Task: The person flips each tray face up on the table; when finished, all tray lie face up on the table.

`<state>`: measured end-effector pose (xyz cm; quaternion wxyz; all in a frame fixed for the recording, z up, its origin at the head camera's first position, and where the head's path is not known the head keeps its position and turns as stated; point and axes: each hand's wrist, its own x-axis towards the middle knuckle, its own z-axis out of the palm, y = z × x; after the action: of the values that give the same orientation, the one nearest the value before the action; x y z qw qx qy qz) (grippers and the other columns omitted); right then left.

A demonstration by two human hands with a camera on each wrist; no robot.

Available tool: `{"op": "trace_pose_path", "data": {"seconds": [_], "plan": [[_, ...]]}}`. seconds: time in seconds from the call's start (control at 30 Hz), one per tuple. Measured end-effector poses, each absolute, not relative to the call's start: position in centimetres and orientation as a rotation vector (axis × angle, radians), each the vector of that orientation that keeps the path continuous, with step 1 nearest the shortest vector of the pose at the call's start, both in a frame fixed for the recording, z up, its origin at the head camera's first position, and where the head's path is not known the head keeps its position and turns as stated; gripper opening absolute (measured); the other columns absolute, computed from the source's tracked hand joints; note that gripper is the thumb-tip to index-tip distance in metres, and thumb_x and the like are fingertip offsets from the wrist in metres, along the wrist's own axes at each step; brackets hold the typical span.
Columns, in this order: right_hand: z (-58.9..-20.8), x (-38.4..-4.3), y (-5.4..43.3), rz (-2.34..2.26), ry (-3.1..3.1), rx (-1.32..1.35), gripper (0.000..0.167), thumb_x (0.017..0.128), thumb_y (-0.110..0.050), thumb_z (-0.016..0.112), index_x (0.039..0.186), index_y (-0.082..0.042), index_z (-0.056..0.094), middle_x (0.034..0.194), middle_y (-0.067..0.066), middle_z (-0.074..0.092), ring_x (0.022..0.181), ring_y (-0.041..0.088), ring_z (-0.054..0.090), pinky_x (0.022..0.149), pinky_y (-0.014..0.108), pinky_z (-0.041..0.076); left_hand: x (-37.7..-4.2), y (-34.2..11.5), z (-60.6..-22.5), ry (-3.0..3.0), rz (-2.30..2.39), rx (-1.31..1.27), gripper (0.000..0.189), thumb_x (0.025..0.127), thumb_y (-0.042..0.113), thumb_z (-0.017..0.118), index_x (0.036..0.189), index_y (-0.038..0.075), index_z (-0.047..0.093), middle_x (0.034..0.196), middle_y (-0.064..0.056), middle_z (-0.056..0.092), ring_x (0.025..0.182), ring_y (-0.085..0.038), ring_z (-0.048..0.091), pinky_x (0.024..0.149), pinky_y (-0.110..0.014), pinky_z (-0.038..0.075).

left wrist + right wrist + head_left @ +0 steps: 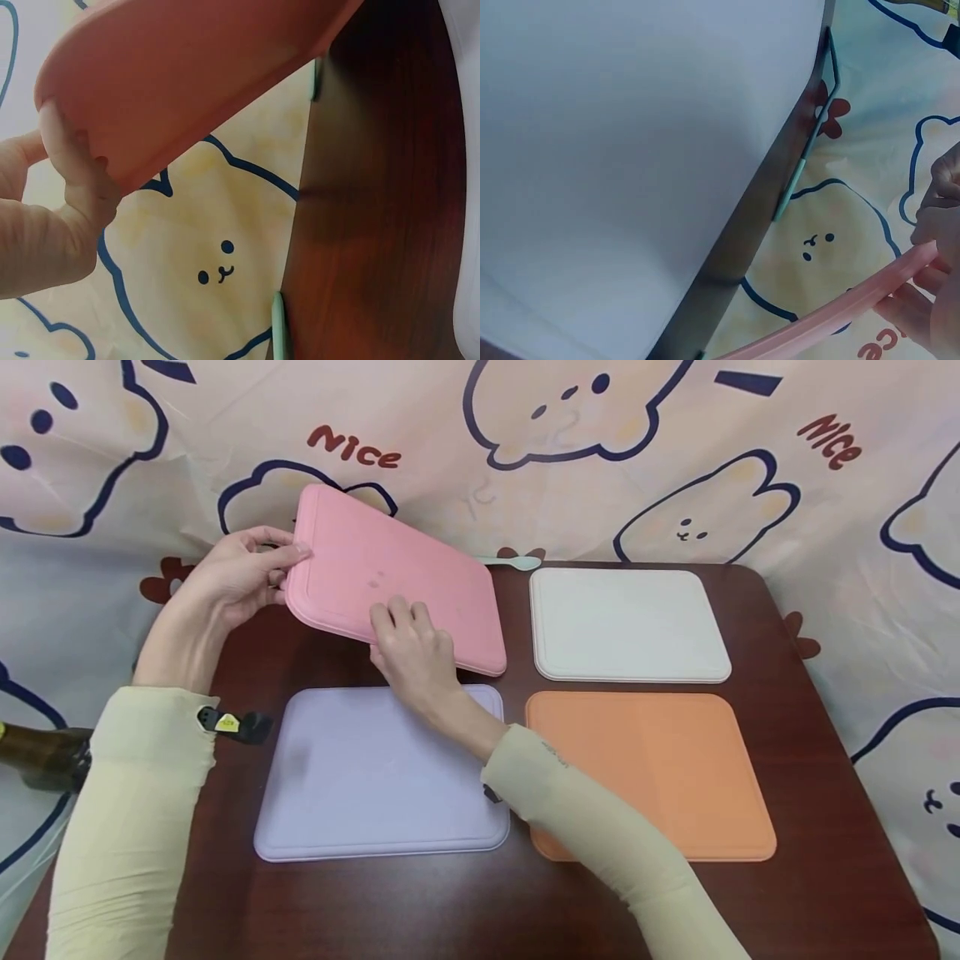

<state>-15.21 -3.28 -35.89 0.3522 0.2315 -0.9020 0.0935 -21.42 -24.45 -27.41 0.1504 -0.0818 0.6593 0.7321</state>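
Note:
A pink rectangular board (405,572) with rounded corners is tilted over the back left of the table, its left end raised and its right end low. My left hand (243,577) pinches that raised end, thumb on the upper face; the left wrist view shows fingers along the board's underside (187,82). Around the front edge my right hand (416,656) grips with curled fingers on top. Just below lies a lavender board (375,777), partly covered by the right forearm. Small faint marks show on the pink face.
A white board (630,625) lies at the back right, an orange board (675,760) in front of it under the right sleeve. A pale green spoon (521,562) rests along the table's back edge. A patterned curtain (555,502) hangs behind. A dark bottle (45,756) shows far left.

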Motion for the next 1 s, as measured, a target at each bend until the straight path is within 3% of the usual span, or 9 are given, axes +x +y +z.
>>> {"op": "trace_pose_path", "data": {"seconds": [0.13,0.37,0.53,0.83,1.0], "plan": [[-35.6,-15.3,-2.9,0.274,-2.318,0.579,0.016,0.074,-0.014,0.067,0.084,-0.01,0.054,0.079,0.002,0.051,0.069,0.02,0.053,0.038,0.026,0.043,-21.5,-24.3,-27.3,1.832,2.152,-0.173,0.041,0.084,0.015,0.076,0.112,0.004,0.048,0.083,-0.007,0.063,0.061,-0.016,0.059,0.053,-0.028,0.055],[-34.8,-15.0,-2.3,0.331,-2.32,0.509,0.017,0.069,-0.008,0.062,0.085,-0.01,0.054,0.076,0.003,0.048,0.067,0.019,0.051,0.036,0.027,0.039,-21.6,-24.7,-27.6,1.769,2.153,-0.068,0.031,0.094,0.037,0.058,0.107,0.009,0.058,0.08,-0.005,0.061,0.064,-0.018,0.057,0.052,-0.029,0.05],[-33.7,-14.4,-1.8,0.369,-2.294,0.435,0.018,0.066,-0.007,0.061,0.08,-0.01,0.05,0.073,0.002,0.045,0.062,0.019,0.047,0.036,0.026,0.033,-21.5,-25.0,-28.6,1.758,2.124,-0.114,0.029,0.095,0.037,0.057,0.106,0.009,0.06,0.081,-0.006,0.063,0.064,-0.018,0.061,0.055,-0.029,0.053],[-31.8,-15.2,0.8,0.664,-2.262,0.295,0.021,0.07,-0.002,0.067,0.083,-0.008,0.051,0.08,0.005,0.051,0.075,0.024,0.057,0.044,0.037,0.046,-21.3,-24.3,-31.6,1.883,1.939,-0.164,0.032,0.1,0.037,0.05,0.114,0.009,0.055,0.083,-0.004,0.064,0.066,-0.016,0.059,0.059,-0.027,0.053],[-31.5,-16.0,2.5,0.778,-2.176,0.25,0.018,0.072,0.003,0.063,0.083,-0.004,0.051,0.079,0.008,0.05,0.07,0.024,0.055,0.052,0.037,0.048,-21.5,-23.5,-32.9,1.922,1.791,-0.142,0.033,0.102,0.038,0.046,0.116,0.01,0.052,0.085,-0.001,0.065,0.069,-0.015,0.061,0.064,-0.028,0.055]]}}
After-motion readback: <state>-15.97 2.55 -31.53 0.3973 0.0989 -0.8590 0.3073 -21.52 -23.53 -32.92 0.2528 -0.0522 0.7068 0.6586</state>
